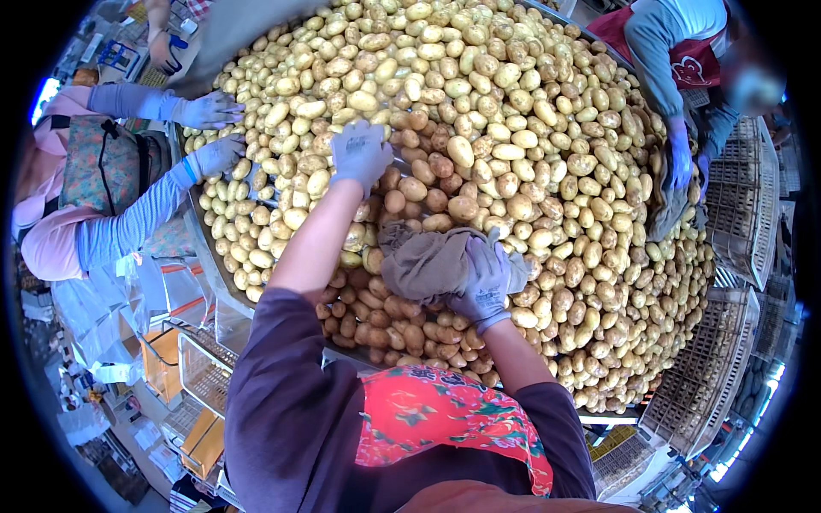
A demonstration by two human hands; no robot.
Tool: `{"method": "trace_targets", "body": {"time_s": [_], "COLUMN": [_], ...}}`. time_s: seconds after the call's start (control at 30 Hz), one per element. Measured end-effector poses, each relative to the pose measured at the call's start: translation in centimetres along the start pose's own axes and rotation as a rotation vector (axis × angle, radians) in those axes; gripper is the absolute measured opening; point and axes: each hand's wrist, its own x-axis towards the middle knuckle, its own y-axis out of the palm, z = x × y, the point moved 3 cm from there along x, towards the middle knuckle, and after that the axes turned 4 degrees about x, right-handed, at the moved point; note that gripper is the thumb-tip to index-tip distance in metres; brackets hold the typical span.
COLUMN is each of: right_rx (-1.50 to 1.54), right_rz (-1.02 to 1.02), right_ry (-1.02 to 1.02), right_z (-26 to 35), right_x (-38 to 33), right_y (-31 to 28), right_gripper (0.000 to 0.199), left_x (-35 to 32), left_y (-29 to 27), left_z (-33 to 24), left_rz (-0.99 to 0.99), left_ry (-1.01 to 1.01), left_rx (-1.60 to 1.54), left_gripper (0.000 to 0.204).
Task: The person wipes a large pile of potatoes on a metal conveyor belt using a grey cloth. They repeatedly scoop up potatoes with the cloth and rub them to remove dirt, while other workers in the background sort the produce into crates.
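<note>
Across a broad metal-rimmed table (224,289), potatoes (547,171) lie heaped, mostly smooth and pale yellow, with browner, duller ones around the person's hands. The gloved right hand (483,286) is clamped on a crumpled grey-brown cloth (419,256) lying on the heap near the floral apron (445,415), hiding the potatoes beneath. The gloved left hand (361,156) touches potatoes farther out, its fingertips too blurred to tell whether they grip one.

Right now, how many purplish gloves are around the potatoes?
6: one on the wearer's left hand; one on the right hand, holding a cloth; two gloves at the left edge, two at the right. Others may be hidden.
</note>
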Motion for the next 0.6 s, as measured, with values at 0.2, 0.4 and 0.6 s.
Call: {"method": "trace_targets", "body": {"time_s": [0.2,0.4,0.6], "right_rx": [-0.012,-0.044,-0.058], "right_rz": [-0.066,-0.063,0.008], "right_ry": [-0.061,-0.056,-0.008], "right_z": [-0.4,-0.7,-0.2], "right_x": [-0.2,-0.6,-0.5], "right_y": [0.6,0.9,0.5], "right_gripper": [0.068,0.07,0.069], "left_x": [4.7,1.5,-2.7], "left_y": [2.7,2.9,3.3], "left_z": [-0.5,3.8,5.4], "left_rz": [0.109,-0.173,-0.104], "left_ry": [-0.155,0.047,-0.043], "left_rx": [0.247,-0.438,-0.566], "left_gripper": [0.037,0.029,0.04]}}
